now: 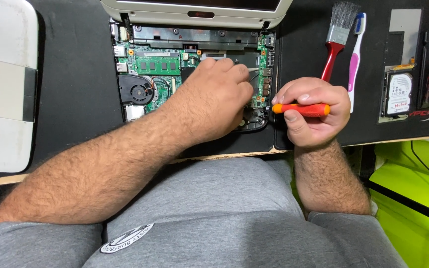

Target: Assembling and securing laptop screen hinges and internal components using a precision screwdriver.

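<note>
A black work mat is seen across the upper frame, with an opened laptop base at upper centre, its green circuit board and fan exposed. The left hand is laid on the board's right part, fingers curled; whether anything is pinched cannot be told. The right hand is closed around an orange-handled screwdriver at centre right, its tip at the base's right edge.

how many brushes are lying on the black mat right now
2. A red-handled paintbrush with grey bristles lies right of the opened laptop; a pink-and-white toothbrush lies just right of it. The hands could hide others.
</note>
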